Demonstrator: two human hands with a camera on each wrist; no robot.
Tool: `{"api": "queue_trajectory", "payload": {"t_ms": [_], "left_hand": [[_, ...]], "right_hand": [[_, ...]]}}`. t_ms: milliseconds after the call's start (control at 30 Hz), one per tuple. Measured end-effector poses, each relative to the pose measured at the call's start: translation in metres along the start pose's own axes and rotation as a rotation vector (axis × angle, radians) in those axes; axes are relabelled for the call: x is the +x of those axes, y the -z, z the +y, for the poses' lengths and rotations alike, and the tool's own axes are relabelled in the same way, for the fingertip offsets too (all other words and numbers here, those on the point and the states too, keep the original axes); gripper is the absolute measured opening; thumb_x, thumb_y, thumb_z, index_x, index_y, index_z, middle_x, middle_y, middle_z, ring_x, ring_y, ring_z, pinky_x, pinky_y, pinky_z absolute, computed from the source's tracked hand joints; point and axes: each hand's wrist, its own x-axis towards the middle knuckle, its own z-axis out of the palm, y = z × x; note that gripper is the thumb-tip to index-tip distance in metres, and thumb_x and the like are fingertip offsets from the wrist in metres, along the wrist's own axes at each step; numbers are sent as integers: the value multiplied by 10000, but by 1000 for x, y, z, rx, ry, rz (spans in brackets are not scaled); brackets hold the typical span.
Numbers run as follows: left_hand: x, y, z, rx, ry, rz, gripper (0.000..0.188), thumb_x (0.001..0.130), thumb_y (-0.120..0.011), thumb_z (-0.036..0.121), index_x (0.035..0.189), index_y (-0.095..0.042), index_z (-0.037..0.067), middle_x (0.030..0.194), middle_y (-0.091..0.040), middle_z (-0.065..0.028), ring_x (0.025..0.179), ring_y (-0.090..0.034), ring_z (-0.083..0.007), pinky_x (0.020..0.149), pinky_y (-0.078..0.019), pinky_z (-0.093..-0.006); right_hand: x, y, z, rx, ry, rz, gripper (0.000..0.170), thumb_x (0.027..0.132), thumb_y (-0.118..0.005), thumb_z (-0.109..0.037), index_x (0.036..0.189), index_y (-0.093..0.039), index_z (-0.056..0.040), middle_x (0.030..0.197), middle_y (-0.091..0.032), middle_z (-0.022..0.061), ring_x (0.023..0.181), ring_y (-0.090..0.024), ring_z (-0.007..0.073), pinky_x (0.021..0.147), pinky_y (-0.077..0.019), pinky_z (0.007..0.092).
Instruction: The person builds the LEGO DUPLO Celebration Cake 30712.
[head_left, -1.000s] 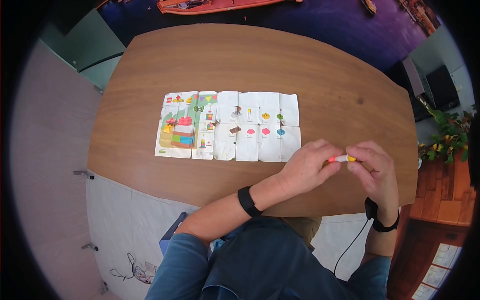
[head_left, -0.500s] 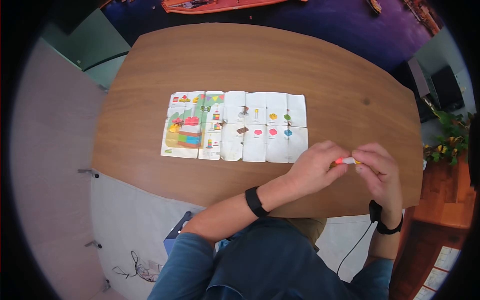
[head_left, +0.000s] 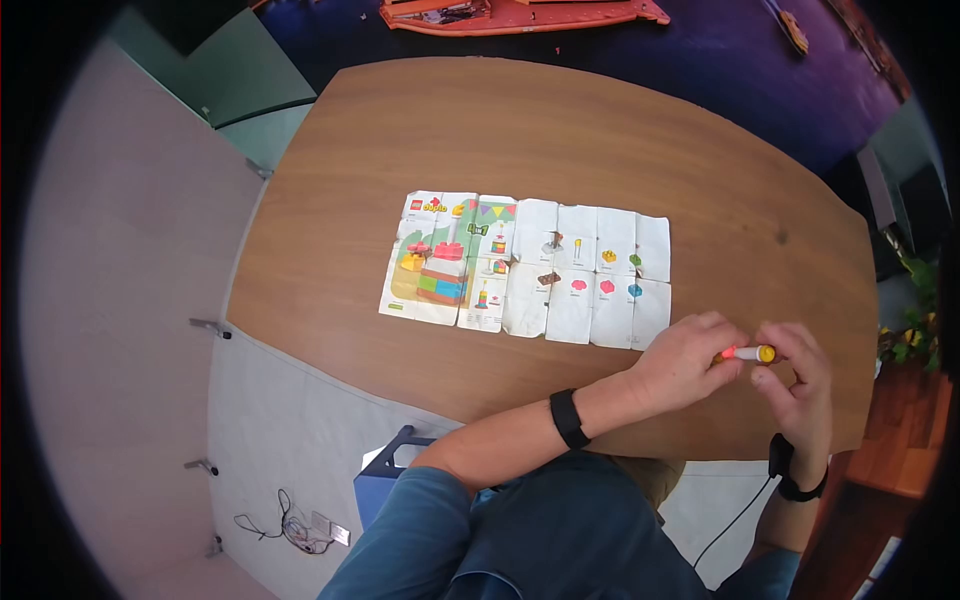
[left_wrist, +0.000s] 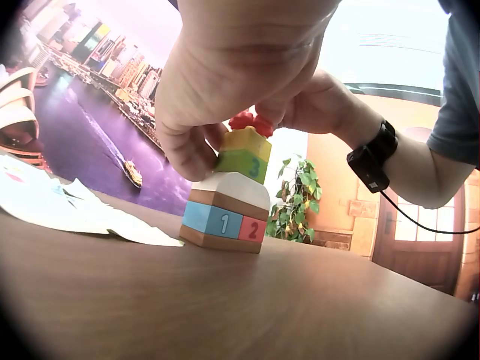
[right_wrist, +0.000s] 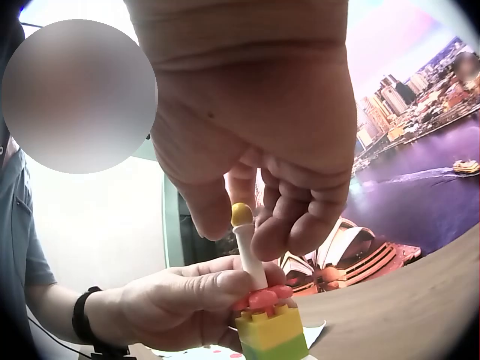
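A tower of toy building bricks point(left_wrist: 225, 214) stands on the table, with brown, numbered blue and red, white, green and yellow layers. My left hand point(head_left: 690, 360) holds its upper part, fingers curled beside the yellow brick point(right_wrist: 281, 322) and the green brick point(left_wrist: 244, 166). Above these sits a red flower-shaped brick point(right_wrist: 266, 298), with the left thumb close to it. A white candle piece point(right_wrist: 250, 259) with a yellow tip rises from the red brick, slightly tilted. My right hand point(head_left: 800, 380) surrounds the yellow tip, thumb and fingers parted on either side.
A creased instruction sheet point(head_left: 555, 235) with brick pictures lies left of the hands on the wooden table point(head_left: 480, 130). A leafy plant point(left_wrist: 296, 195) stands beyond the table's right side. A blue box-like object point(head_left: 378, 485) is below the near edge.
The head view has turned, so table, sheet and hands appear farther right and lower. My right thumb and fingers have parted around the candle's yellow tip, which shows more fully.
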Motion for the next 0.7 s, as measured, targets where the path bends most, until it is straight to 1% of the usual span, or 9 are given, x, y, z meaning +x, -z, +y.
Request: {"api": "queue_trajectory", "payload": {"t_ms": [33,167,367,433,700], "left_hand": [[0,0,0,6,-3,3,280,976,-786,221,1200,-708,72,1109,-680,-133,1021,-677,-360,856,-564,-456],[-1,0,1,10,11,-3,285,976,-785,224,1204,-707,72,1105,-678,-135,1021,-677,-365,856,-563,-458],[-1,-1,0,28,-30,27,289,967,-788,220,1199,-705,68,1101,-675,-139,1019,-676,-370,857,-561,-459],[0,-1,0,23,-35,29,288,967,-787,217,1199,-704,68,1102,-675,-138,1019,-676,-370,857,-561,-459],[-1,0,1,5,-26,30,278,967,-782,208,1195,-705,69,1104,-676,-138,1013,-678,-369,851,-561,-458]], "right_hand": [[0,-1,-2,-22,-28,14,494,822,-754,77,1305,-717,-17,1164,-706,158,1005,-694,263,848,-562,346],[-2,-2,2,-60,-21,6,500,812,-769,69,1303,-714,-7,1167,-708,157,1001,-696,267,858,-568,355],[0,-2,-3,-128,-43,11,430,826,-771,81,1245,-727,-5,1121,-722,155,967,-710,280,850,-570,364],[1,-1,-3,-115,-31,13,377,842,-780,72,1209,-734,-2,1092,-730,152,959,-716,289,847,-571,366],[1,-2,-3,-112,-58,18,354,842,-801,54,1186,-744,-6,1066,-739,143,940,-719,290,826,-567,367]]}}
